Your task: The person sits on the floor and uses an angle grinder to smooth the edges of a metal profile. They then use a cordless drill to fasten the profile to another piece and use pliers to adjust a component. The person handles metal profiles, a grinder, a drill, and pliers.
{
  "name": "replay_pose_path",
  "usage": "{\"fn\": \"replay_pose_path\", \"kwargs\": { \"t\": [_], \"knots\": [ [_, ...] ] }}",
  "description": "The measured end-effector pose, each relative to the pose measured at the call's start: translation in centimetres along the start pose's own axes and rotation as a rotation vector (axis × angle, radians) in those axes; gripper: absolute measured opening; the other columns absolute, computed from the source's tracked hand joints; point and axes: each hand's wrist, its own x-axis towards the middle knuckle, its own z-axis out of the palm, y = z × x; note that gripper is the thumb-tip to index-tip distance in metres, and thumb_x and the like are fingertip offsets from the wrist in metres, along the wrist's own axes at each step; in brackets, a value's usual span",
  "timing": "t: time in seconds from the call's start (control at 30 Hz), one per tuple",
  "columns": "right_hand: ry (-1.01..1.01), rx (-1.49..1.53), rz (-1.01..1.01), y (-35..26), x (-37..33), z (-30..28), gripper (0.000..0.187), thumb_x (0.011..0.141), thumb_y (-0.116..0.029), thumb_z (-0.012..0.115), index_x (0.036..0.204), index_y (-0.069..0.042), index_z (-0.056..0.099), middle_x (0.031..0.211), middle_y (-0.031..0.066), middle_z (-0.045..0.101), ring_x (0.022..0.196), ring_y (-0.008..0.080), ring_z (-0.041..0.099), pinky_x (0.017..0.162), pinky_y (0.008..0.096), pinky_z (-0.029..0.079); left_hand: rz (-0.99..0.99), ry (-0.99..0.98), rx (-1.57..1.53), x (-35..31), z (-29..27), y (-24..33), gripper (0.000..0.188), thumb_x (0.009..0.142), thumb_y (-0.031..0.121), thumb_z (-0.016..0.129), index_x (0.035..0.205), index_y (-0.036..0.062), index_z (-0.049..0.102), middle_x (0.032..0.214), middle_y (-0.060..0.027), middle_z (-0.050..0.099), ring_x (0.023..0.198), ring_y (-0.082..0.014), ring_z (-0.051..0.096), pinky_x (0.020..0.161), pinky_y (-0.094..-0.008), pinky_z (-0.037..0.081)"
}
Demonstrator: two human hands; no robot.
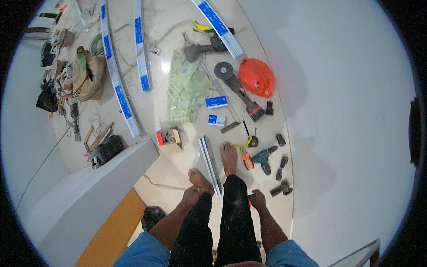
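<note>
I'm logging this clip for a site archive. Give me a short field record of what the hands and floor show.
setting: pale floor strewn with tools, seen from above
stance: person standing, bare feet either side of a short white metal channel
left hand: low by the left knee, seemingly holding nothing
right hand: at the right thigh, closed, seemingly on something small and red; cannot tell what
near right foot: orange-handled pliers, teal cordless drill, yellow tape measure
farther: angle grinder, orange plastic bag, long blue-labelled channels
</note>
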Motion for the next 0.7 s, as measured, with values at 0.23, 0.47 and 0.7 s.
{"fn": "replay_pose_path", "kwargs": {
  "t": [0.23,0.47,0.7],
  "knots": [
    [-0.049,-0.003,0.081,-3.8,3.5,-3.3,0.048,0.091,-0.04,0.073,0.121,-0.003,0.072,0.107,0.0243,0.078,0.104,0.0451,0.075,0.092,0.0522,0.061,0.188,-0.079,-0.376,8.1,-1.4,-5.3,0.044,0.108,0.025,0.063,0.144,-0.0009,0.065,0.133,-0.0136,0.072,0.119,-0.0255,0.068,0.104,-0.0386,0.054],
    [0.383,0.021,0.156,1.1,12.3,-2.8,0.036,0.092,-0.029,0.074,0.117,-0.003,0.072,0.112,0.0213,0.076,0.102,0.0422,0.074,0.092,0.0548,0.06,0.083,0.022,-0.5,10.9,-3.3,2.3,0.042,0.11,0.03,0.07,0.141,0.003,0.066,0.116,-0.0102,0.074,0.102,-0.0209,0.074,0.092,-0.0372,0.06],
    [0.672,0.175,0.166,5.9,20.6,-2.2,0.03,0.09,-0.023,0.073,0.112,-0.004,0.072,0.111,0.0182,0.075,0.098,0.0381,0.074,0.092,0.0513,0.06,-0.008,0.018,-0.421,10.9,-0.5,0.3,0.045,0.107,0.03,0.072,0.14,0.0002,0.066,0.119,-0.0126,0.075,0.102,-0.0207,0.074,0.092,-0.0361,0.061]
  ]
}}
